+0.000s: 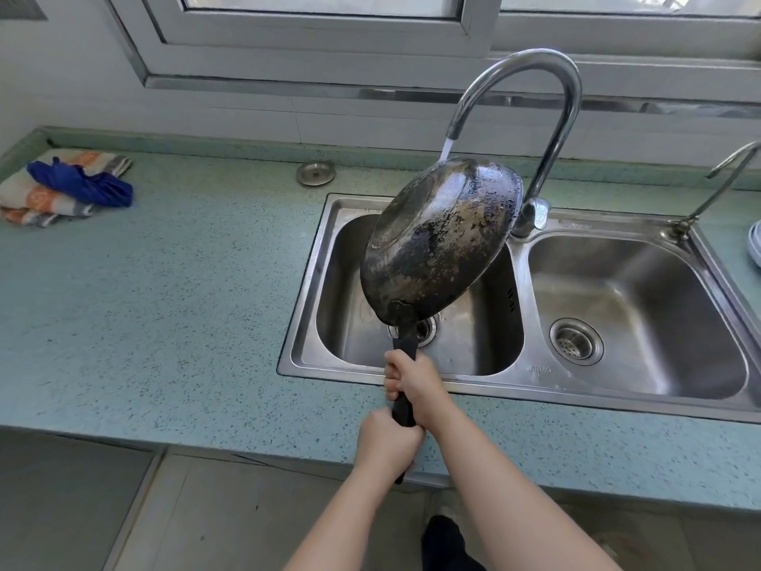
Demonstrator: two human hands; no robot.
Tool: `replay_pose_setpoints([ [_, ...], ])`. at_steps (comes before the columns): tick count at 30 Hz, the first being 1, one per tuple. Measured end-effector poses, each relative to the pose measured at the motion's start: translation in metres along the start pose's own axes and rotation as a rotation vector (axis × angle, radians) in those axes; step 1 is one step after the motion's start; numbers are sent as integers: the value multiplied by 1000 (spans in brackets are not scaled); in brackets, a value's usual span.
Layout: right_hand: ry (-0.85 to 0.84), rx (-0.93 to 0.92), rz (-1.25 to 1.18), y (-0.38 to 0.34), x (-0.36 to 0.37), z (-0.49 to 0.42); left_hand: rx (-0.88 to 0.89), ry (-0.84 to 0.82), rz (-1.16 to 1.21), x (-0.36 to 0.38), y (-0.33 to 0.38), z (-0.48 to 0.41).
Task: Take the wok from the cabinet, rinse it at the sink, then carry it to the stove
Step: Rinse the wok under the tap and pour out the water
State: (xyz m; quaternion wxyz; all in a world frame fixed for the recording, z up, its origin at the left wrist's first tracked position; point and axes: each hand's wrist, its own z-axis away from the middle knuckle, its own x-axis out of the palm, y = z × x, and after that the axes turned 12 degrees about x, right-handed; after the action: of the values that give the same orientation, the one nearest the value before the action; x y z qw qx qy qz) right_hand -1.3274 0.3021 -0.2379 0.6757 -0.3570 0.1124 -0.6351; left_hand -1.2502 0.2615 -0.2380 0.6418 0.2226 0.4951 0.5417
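A: Wok point(436, 245) position, head view: held over the left basin of the double sink point(521, 257), tipped steeply so its blackened underside faces the camera. Rim sits just below the spout of the tall tap point(531, 117); a thin stream of water meets the upper edge.

B: Grip?

A: Both hands on the black handle point(402, 385). Right hand point(412, 379) is higher, nearer the pan; left hand point(387, 440) is lower, at the handle's end. Fingers point(393, 370) of both are curled tight around the handle.

B: Surroundings?

A: Speckled blue-green bench point(164, 302) carries the sink. Right basin is bare, its strainer point(575, 343) visible. A second, smaller tap point(716, 187) stands at the sink's far right corner. A round metal sink plug point(316, 173) lies on the bench behind the left basin. Folded cloths point(66, 187), striped with a blue one on top, sit far left, well apart from the sink. Window frame point(329, 39) above.
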Motion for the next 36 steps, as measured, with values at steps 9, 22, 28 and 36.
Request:
replay_pose_setpoints([
  [9, -4, 2, -3, -3, 1, 4, -7, -1, -35, 1, 1, 0],
  [22, 48, -29, 39, -2, -3, 4, -8, -41, 26, 4, 5, 2],
  [28, 93, -52, 100, -5, -10, 7, -16, -65, 112, 10, 10, 3],
  [36, 238, -97, 196, -7, -28, 16, -35, -169, 277, 24, 19, 14],
])
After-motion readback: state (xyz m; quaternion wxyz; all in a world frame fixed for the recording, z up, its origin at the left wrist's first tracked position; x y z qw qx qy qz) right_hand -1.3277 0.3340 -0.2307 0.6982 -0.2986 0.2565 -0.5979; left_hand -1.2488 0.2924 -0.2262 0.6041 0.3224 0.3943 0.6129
